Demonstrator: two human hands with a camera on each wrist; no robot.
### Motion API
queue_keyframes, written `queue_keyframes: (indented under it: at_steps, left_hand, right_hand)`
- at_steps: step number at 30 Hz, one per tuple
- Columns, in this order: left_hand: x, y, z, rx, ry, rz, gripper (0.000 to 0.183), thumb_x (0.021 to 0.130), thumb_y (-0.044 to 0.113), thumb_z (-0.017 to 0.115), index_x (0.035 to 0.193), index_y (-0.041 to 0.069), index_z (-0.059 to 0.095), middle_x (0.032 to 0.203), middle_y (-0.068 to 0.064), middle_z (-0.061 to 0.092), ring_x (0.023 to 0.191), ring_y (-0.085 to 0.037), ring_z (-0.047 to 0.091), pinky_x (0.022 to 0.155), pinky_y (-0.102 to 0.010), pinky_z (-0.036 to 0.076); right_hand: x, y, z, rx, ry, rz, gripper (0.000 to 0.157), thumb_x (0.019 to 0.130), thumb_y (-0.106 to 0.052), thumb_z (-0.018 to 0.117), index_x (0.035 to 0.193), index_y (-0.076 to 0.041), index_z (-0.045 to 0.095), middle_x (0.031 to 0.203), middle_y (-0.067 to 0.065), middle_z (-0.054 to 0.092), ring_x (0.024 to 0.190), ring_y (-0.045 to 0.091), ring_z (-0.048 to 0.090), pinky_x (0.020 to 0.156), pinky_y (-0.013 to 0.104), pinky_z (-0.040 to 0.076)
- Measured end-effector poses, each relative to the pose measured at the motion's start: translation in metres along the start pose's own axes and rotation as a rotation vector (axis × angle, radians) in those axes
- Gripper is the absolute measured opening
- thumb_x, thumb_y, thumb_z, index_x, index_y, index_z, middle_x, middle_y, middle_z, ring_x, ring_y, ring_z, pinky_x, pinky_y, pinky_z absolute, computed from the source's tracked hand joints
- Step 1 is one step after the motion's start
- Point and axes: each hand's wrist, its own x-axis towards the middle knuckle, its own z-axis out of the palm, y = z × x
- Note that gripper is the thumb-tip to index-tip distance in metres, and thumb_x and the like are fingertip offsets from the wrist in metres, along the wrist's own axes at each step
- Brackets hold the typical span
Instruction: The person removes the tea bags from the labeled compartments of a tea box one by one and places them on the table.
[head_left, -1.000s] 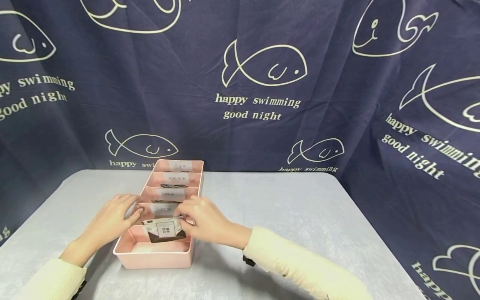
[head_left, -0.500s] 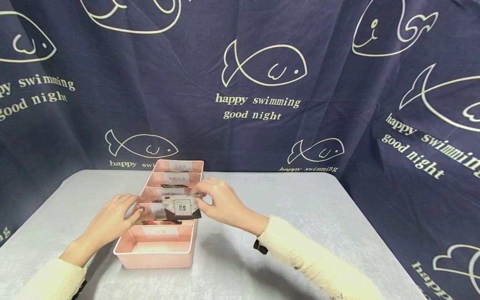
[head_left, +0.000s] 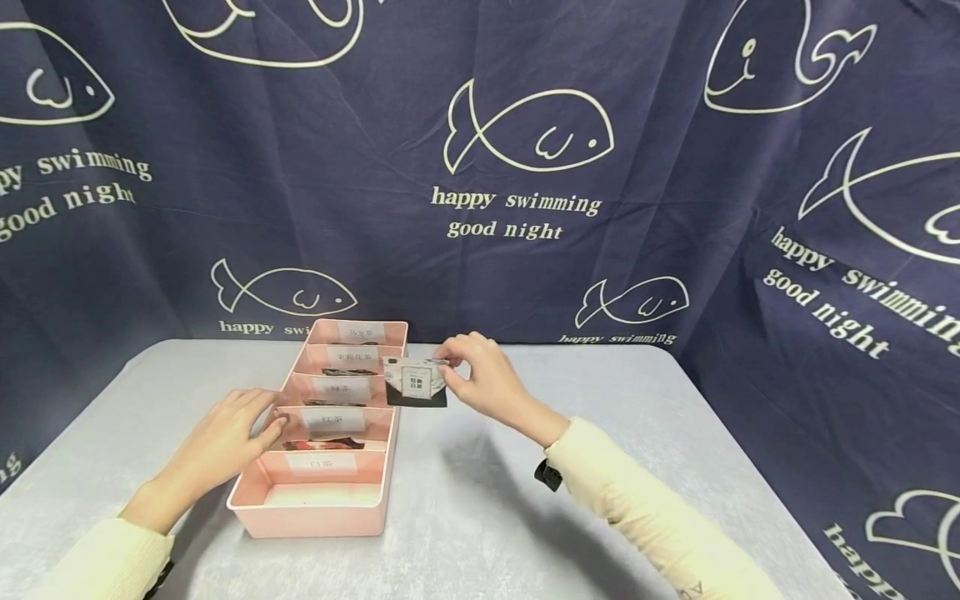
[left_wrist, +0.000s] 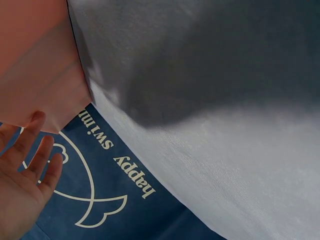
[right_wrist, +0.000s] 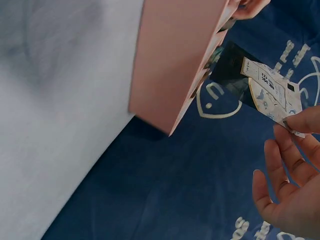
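Observation:
A pink divided storage box (head_left: 315, 521) stands on the table's left part, with paper labels in Chinese on its dividers. My left hand (head_left: 228, 433) holds its left rim; in the left wrist view the fingers (left_wrist: 37, 160) meet the wall, some of them outside it. My right hand (head_left: 487, 379) pinches a tea bag sachet (head_left: 417, 385) by its edge, raised beside the box's right side. The sachet is grey-white with a black lower part and a printed label. The right wrist view shows the sachet (right_wrist: 262, 85) between thumb and fingers.
The front compartment (head_left: 322, 494) holds nothing visible. A red and black sachet (head_left: 324, 444) lies in the compartment behind it, and dark sachet edges show farther back. Grey table surface (head_left: 570, 467) extends right of the box. A dark blue fish-print curtain (head_left: 525, 275) hangs behind.
The right hand has lifted the sachet from above the front compartment and carried it back and to the right, past the box's right rim. The left hand has stayed put.

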Motion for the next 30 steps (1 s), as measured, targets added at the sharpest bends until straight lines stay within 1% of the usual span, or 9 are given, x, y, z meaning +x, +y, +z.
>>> queue_keyframes:
  at_steps: [4, 10, 15, 23, 25, 30]
  left_hand:
    - [0.000, 0.000, 0.000, 0.005, -0.004, -0.009, 0.033, 0.084, 0.021, 0.059, 0.110, 0.001, 0.058, 0.109, -0.017, 0.062, 0.106, -0.037, 0.051, 0.090, -0.053, 0.040]
    - [-0.001, 0.000, 0.000, 0.010, -0.005, -0.015, 0.036, 0.084, 0.022, 0.060, 0.112, -0.002, 0.057, 0.110, -0.019, 0.061, 0.106, -0.038, 0.051, 0.091, -0.053, 0.040]
    - [-0.002, 0.000, 0.001, 0.007, 0.001, -0.015, 0.036, 0.084, 0.022, 0.060, 0.112, -0.001, 0.057, 0.110, -0.019, 0.061, 0.107, -0.038, 0.051, 0.091, -0.052, 0.039]
    - [-0.002, -0.001, 0.002, 0.004, 0.008, -0.012, 0.035, 0.084, 0.021, 0.060, 0.110, -0.001, 0.058, 0.110, -0.018, 0.061, 0.107, -0.037, 0.051, 0.092, -0.052, 0.039]
    - [-0.002, -0.001, 0.003, 0.002, 0.011, -0.011, 0.035, 0.084, 0.021, 0.060, 0.111, -0.001, 0.058, 0.110, -0.019, 0.061, 0.107, -0.037, 0.051, 0.091, -0.052, 0.039]
    - [-0.002, -0.002, 0.003, 0.001, 0.013, -0.011, 0.035, 0.084, 0.021, 0.060, 0.111, -0.001, 0.057, 0.110, -0.019, 0.061, 0.107, -0.037, 0.051, 0.092, -0.052, 0.039]
  right_hand:
    - [-0.003, 0.015, 0.000, -0.012, 0.007, 0.050, 0.011, 0.075, -0.003, 0.063, 0.083, -0.010, 0.066, 0.073, 0.000, 0.063, 0.071, 0.014, 0.054, 0.064, 0.026, 0.045]
    - [-0.006, 0.035, 0.002, -0.045, -0.008, 0.131, 0.012, 0.076, -0.002, 0.063, 0.084, -0.010, 0.067, 0.075, 0.001, 0.063, 0.072, 0.016, 0.054, 0.064, 0.026, 0.044]
    - [-0.009, 0.050, 0.009, -0.079, -0.011, 0.149, 0.011, 0.076, -0.002, 0.064, 0.084, -0.010, 0.067, 0.075, 0.002, 0.063, 0.071, 0.016, 0.053, 0.064, 0.027, 0.044]
    - [-0.013, 0.069, 0.020, -0.114, -0.049, 0.219, 0.012, 0.078, -0.003, 0.064, 0.086, -0.011, 0.068, 0.075, 0.000, 0.062, 0.073, 0.018, 0.053, 0.065, 0.028, 0.044]
    - [-0.014, 0.072, 0.023, -0.126, -0.061, 0.226, 0.012, 0.078, -0.004, 0.064, 0.087, -0.012, 0.068, 0.076, 0.000, 0.062, 0.073, 0.016, 0.052, 0.065, 0.028, 0.044]
    - [-0.015, 0.082, 0.031, -0.150, -0.079, 0.233, 0.012, 0.079, -0.004, 0.065, 0.087, -0.012, 0.067, 0.077, 0.001, 0.063, 0.073, 0.016, 0.051, 0.065, 0.030, 0.044]
